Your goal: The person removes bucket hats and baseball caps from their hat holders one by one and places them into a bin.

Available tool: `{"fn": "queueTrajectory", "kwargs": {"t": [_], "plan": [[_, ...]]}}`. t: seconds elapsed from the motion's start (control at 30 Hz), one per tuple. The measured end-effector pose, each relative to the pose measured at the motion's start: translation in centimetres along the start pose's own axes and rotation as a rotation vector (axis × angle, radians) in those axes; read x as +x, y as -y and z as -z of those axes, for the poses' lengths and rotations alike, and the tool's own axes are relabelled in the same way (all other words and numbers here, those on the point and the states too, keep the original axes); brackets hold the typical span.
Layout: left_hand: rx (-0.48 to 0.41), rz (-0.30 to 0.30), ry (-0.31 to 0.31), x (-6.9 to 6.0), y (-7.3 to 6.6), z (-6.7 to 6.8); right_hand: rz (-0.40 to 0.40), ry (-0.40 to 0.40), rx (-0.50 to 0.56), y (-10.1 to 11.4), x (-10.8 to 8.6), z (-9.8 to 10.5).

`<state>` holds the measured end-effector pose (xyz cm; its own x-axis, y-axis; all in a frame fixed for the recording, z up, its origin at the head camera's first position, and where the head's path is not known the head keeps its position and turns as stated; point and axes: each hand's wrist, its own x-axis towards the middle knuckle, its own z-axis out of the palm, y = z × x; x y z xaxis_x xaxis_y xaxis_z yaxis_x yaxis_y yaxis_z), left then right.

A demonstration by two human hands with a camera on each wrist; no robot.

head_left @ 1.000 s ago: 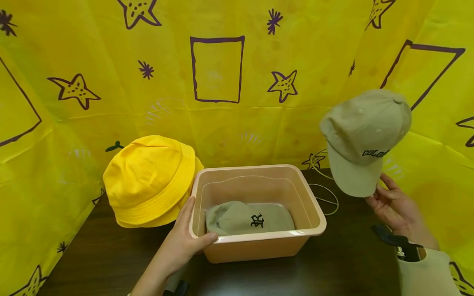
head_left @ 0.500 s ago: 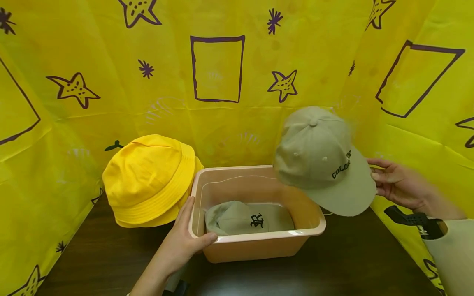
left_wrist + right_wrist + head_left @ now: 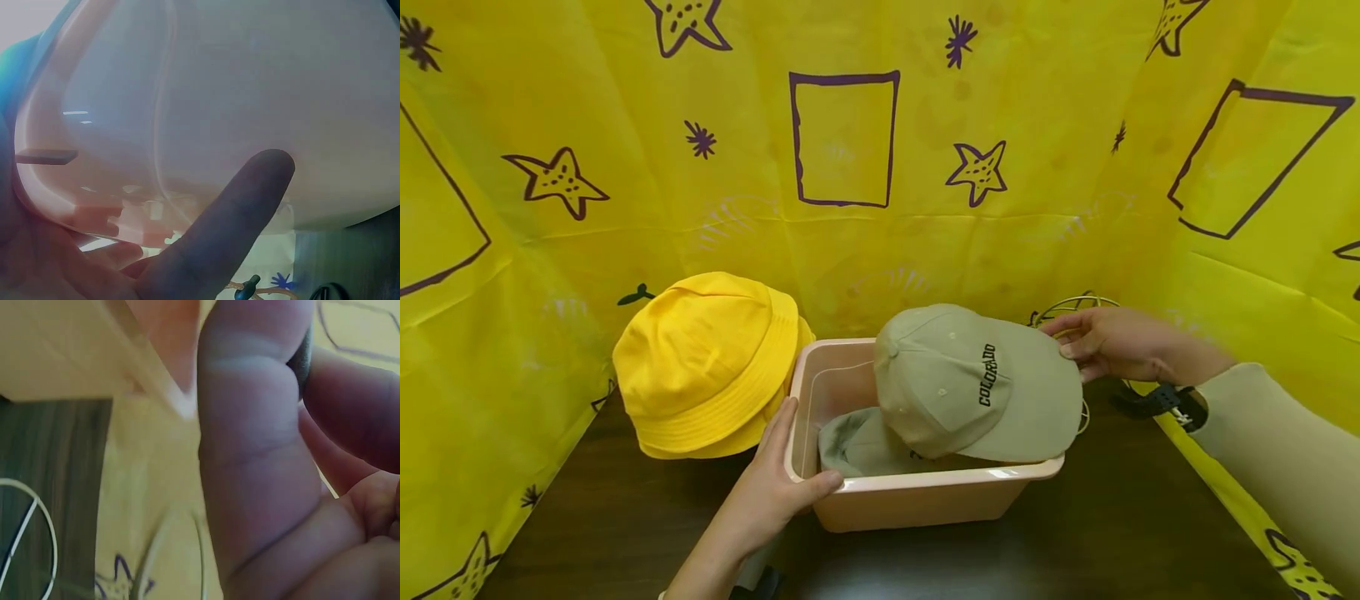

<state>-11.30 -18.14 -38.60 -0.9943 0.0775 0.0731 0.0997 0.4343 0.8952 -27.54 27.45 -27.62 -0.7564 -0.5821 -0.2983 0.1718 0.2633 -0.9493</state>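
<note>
A person's right grip pinches the brim of a sage cap lettered "COLORADO", holding it over the right part of a peach tub, crown toward the left, brim across the right rim. Whether the cap touches the rim or the matching cap lying inside cannot be told. The left grip clasps the tub's near left corner, beside yellow hats on the dark surface. The single-edge hold looks like the weak point: should the pinch slip, the sage cap could swing and land askew, brim propped on the rim. Lowered carelessly, its crown may squash the cap beneath. If the left grip eases, a knock could shift the tub.
</note>
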Motion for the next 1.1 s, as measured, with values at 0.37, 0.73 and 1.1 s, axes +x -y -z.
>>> {"fn": "queueTrajectory", "kwargs": {"t": [0.37, 0.73, 1.1], "plan": [[0.046, -0.002, -0.001, 0.1, -0.4, 0.2, -0.069, 0.062, -0.179, 1.5, 6.0, -5.9], [0.036, 0.032, -0.005, 0.1, -0.1, -0.1, -0.121, 0.066, -0.438, 0.4, 9.2, -9.6], [-0.014, 0.002, -0.007, 0.1, -0.1, 0.0, -0.06, 0.006, -0.846, 0.1, 9.9, -11.5]]}}
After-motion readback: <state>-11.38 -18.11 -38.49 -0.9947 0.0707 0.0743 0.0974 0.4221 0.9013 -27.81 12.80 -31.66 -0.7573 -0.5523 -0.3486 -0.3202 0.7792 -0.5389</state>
